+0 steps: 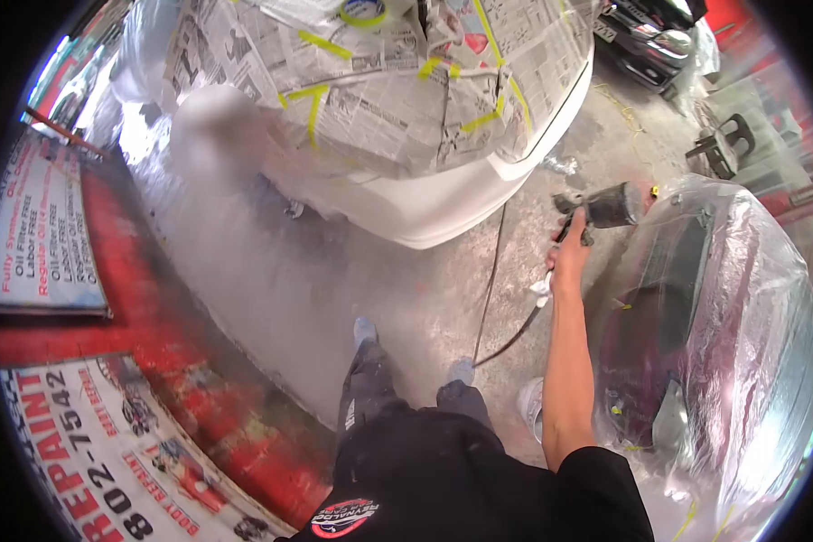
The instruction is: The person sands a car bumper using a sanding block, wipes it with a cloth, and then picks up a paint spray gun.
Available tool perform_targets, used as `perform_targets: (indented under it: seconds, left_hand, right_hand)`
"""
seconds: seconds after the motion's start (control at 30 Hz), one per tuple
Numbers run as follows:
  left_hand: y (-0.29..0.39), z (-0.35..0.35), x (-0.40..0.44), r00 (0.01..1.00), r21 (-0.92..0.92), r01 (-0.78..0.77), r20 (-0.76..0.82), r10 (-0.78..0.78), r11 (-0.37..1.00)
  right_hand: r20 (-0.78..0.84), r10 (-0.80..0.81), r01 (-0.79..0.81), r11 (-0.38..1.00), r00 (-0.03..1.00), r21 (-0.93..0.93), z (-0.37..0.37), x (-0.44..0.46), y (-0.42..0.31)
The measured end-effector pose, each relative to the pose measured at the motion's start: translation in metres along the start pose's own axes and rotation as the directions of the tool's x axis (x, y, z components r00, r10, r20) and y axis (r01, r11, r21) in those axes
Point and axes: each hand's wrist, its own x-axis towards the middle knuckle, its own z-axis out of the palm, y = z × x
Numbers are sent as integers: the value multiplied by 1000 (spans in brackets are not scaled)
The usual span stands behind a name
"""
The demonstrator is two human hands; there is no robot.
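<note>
Out to the right, my right hand (569, 239) is wrapped round the handle of a spray gun (612, 206) with a dark cup, and a black hose (515, 336) hangs from the grip. The gun is over the concrete floor, apart from the white bumper (425, 221) of a car. Newspaper (370, 117) held by yellow-green tape covers the front of that car. A roll of tape (363, 11) lies on the paper. My left hand does not show.
A car under clear plastic (741, 298) stands at the right, with a dark stool (724, 146) and a black car (646, 41) beyond. At the left are a red wall (181, 397) and printed banners (50, 226). The hose crosses the floor (406, 316) beside my feet.
</note>
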Motion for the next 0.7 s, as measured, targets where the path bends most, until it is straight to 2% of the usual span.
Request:
perform_targets:
  seconds: [0.03,0.13,0.27,0.3,0.33,0.37,0.4,0.47,0.5,0.53,0.6,0.7]
  left_hand:
    - [-1,15,-18,999,39,5,46,-7,999]
    - [-2,43,-50,987,156,-62,158,37,986]
    - [8,43,-26,953,323,-275,219,211,906]
    - [16,36,-7,947,343,-304,205,245,889]
    - [27,28,18,952,347,-300,175,252,889]
    - [46,16,45,976,217,-189,145,160,958]
    - [68,1,71,991,76,-75,114,66,994]
    - [105,-1,119,991,41,-119,73,115,992]
    - [137,-8,133,987,1,-78,139,77,997]
    - [171,-12,142,978,-35,-33,205,40,999]
    - [196,15,159,982,-122,-86,156,104,989]
    - [251,20,157,942,309,-18,324,-88,951]
  right_hand:
    - [-51,-38,39,999,998,27,-5,1,2]
    - [-83,12,-6,997,996,78,-10,-26,11]
    - [134,152,-168,979,979,119,-5,-90,56]
    - [173,173,-195,973,970,120,-2,-102,78]
    - [285,208,-233,971,936,57,-5,-124,83]
    - [388,248,-264,964,888,-12,-10,-142,84]
    - [438,226,-223,973,870,-60,-14,-153,84]
    - [542,205,-138,977,815,-162,-21,-166,92]
    - [523,156,-67,981,838,-184,-27,-162,112]
    - [476,184,-92,973,860,-210,-33,-156,116]
    - [369,233,-146,958,900,-247,-43,-133,115]
    - [187,140,-118,985,972,-124,-57,-97,112]
